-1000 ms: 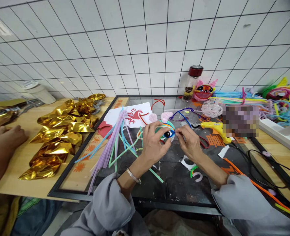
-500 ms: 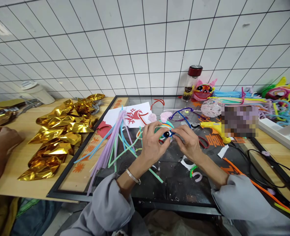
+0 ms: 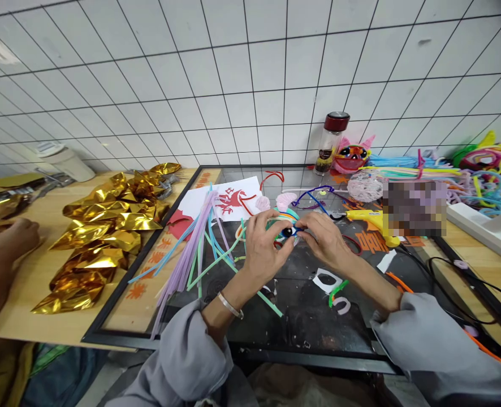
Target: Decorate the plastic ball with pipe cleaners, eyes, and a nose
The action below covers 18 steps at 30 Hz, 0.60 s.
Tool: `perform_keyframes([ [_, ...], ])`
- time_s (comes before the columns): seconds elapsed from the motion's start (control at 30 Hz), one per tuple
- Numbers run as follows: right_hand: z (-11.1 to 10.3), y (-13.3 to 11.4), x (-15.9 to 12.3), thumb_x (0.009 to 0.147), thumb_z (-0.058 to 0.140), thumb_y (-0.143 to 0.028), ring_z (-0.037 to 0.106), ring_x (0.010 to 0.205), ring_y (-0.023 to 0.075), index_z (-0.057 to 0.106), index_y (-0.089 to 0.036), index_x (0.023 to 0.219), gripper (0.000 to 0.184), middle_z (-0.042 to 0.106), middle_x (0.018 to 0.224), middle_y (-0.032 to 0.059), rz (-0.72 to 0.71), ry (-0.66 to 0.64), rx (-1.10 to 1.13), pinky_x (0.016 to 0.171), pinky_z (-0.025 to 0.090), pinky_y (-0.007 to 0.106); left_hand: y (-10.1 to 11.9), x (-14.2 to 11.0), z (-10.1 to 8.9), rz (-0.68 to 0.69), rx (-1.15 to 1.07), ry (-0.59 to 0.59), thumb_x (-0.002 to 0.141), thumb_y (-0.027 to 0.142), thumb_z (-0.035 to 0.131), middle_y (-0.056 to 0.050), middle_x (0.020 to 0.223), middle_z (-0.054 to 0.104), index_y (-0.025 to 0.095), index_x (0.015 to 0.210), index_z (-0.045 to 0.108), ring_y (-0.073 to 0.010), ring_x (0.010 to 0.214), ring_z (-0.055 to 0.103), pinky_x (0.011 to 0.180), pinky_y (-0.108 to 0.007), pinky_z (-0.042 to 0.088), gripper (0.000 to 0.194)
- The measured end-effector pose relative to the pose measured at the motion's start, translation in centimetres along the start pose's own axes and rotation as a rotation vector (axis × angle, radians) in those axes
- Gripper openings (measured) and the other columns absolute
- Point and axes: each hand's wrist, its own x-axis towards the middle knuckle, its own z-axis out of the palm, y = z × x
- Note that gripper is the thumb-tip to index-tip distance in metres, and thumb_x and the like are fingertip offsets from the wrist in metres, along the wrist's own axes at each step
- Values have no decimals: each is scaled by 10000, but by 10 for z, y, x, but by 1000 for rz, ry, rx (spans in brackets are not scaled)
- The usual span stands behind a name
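Between my hands is a small pipe-cleaner mask (image 3: 293, 214) with bands of green, orange and white, and a blue-rimmed black eye (image 3: 287, 232) on its front. My left hand (image 3: 262, 243) grips it from the left, thumb below and fingers above the eye. The fingers of my right hand (image 3: 324, 237) pinch the right end of the blue rim. Much of the mask is hidden behind my fingers. Just beyond it lie two pale pink fuzzy pieces, one of them a rounded tuft (image 3: 286, 201).
Left of my hands, lilac, blue and green pipe cleaners (image 3: 186, 246) fan across white paper. A yellow glue gun (image 3: 371, 219), a bottle (image 3: 329, 148) and a finished pink mask (image 3: 351, 157) stand right. Gold foil (image 3: 106, 243) lies left, near another person's hand (image 3: 11, 240).
My right wrist and forearm have swung outward to the right, while the fingers stay at the eye's edge. My left hand holds nearly still. The other person's hand has shifted slightly.
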Motion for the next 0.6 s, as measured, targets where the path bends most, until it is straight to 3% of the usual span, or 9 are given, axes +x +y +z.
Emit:
perform_keyframes([
  [0.3,-4,-2,5,1017,470,-190,559,777,215,600,-178,977,136,662,845,76,-87,9,-113,699,372,348,-1,0,0,14,-17,9,789,189,741,-89,1169,625,225,996,711,-265,1137,564,992,-424,455,212],
  [0.6,-5,-5,6,1018,438,-197,543,769,222,615,-193,945,191,651,825,76,-49,-3,-113,695,363,364,0,0,-2,2,8,-11,811,223,733,-87,1178,626,238,1001,713,-261,1146,561,997,-423,462,191],
])
